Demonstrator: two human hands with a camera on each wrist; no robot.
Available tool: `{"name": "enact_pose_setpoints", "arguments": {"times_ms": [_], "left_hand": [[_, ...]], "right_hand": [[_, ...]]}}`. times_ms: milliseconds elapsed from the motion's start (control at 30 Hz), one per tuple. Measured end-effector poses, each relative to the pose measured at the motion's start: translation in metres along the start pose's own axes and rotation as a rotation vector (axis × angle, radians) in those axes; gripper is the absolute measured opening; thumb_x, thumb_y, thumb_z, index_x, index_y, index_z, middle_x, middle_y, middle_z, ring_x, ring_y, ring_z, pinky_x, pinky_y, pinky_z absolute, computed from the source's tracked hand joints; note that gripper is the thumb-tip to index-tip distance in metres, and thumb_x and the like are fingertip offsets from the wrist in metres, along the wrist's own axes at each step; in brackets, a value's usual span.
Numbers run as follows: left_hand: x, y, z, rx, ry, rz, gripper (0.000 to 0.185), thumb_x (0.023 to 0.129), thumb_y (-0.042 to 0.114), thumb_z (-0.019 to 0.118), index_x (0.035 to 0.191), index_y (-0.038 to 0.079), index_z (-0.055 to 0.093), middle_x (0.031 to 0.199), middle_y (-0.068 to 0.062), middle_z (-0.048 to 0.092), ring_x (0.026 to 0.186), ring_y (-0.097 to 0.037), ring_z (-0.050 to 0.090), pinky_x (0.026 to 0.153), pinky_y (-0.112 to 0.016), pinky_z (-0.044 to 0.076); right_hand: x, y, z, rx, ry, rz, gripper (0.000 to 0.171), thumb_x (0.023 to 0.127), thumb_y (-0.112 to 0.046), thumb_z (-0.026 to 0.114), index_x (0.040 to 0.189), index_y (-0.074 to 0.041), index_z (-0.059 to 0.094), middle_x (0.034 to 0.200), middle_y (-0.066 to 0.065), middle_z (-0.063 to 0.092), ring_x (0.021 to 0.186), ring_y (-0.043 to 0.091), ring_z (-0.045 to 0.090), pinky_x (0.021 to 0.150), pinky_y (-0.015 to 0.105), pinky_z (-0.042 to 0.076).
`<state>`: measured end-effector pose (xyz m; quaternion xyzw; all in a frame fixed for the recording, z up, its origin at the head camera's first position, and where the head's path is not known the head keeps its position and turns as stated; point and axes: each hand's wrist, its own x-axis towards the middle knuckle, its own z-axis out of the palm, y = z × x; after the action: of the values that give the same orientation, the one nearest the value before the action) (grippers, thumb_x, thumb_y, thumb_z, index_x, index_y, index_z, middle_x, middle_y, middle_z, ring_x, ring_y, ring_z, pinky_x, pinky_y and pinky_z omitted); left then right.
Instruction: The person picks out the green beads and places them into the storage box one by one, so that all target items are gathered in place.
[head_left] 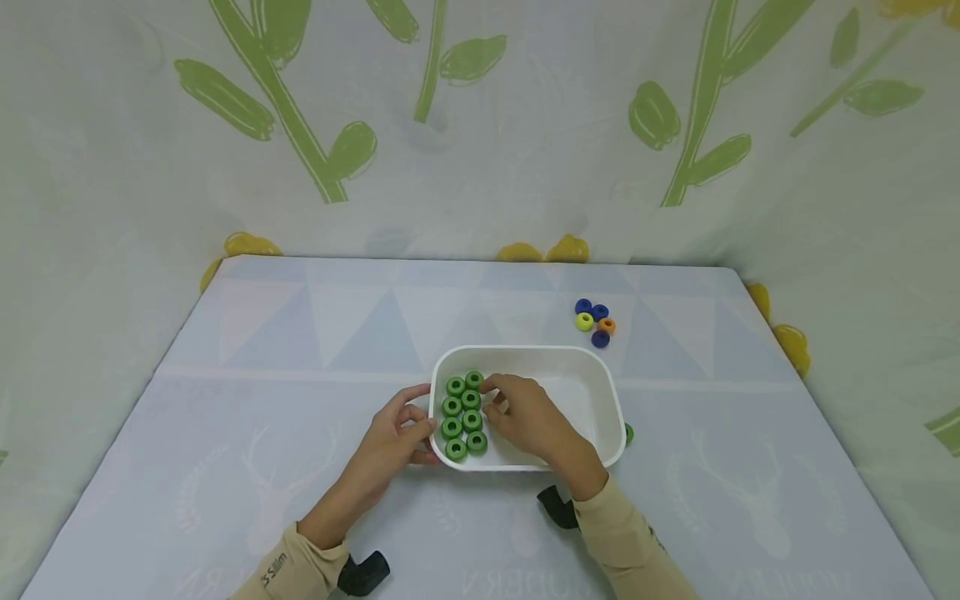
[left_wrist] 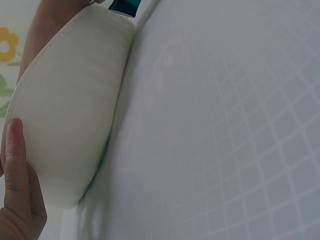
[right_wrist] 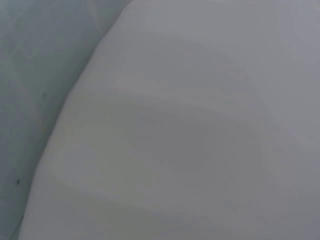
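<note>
A white plastic tray [head_left: 555, 358] stands on the table, with several green ring-shaped beads [head_left: 452, 406] lined up in two columns along its left side. My left hand [head_left: 393, 429] holds the tray's left edge, its fingertips at the rim. In the left wrist view a finger [left_wrist: 16, 160] lies against the tray's outer wall [left_wrist: 70, 110]. Over the tray, my right hand [head_left: 528, 417] has its bent index finger at the topmost bead [head_left: 474, 380] of the right column, thumb lower down. The tray's pale surface [right_wrist: 165, 130] fills most of the right wrist view.
Behind the tray's right corner lies a small group of blue beads [head_left: 601, 339], a yellow bead [head_left: 584, 322] and an orange bead [head_left: 607, 326]. One green bead [head_left: 629, 434] shows partly beyond the tray's right side. Black wrist mounts [head_left: 363, 573] sit by the sleeves.
</note>
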<state>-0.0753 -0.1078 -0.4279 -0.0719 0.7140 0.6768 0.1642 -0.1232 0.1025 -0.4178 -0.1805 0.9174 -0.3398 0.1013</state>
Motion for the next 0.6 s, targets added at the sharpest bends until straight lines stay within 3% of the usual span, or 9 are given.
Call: {"name": "enact_pose_setpoints", "arguments": {"times_ms": [367, 600], "left_hand": [[0.001, 0.001, 0.002, 0.003, -0.002, 0.001, 0.056, 0.096, 0.006, 0.055, 0.15, 0.011, 0.04, 0.101, -0.013, 0.058, 0.075, -0.016, 0.066, 0.067, -0.032, 0.065], [0.001, 0.001, 0.002, -0.004, 0.011, -0.006, 0.055, 0.096, 0.005, 0.055, 0.149, 0.012, 0.042, 0.098, -0.011, 0.058, 0.074, -0.016, 0.065, 0.067, -0.032, 0.064]], "right_hand": [[-0.008, 0.003, -0.013, 0.003, 0.026, -0.038, 0.02, 0.094, -0.013, 0.067, 0.114, -0.009, 0.069, 0.114, 0.004, 0.072, 0.096, 0.019, 0.069, 0.078, 0.03, 0.057], [-0.025, 0.007, -0.033, 0.121, 0.089, -0.123, 0.019, 0.095, -0.019, 0.069, 0.112, -0.012, 0.071, 0.108, -0.001, 0.073, 0.094, 0.013, 0.068, 0.076, 0.024, 0.057]]}}
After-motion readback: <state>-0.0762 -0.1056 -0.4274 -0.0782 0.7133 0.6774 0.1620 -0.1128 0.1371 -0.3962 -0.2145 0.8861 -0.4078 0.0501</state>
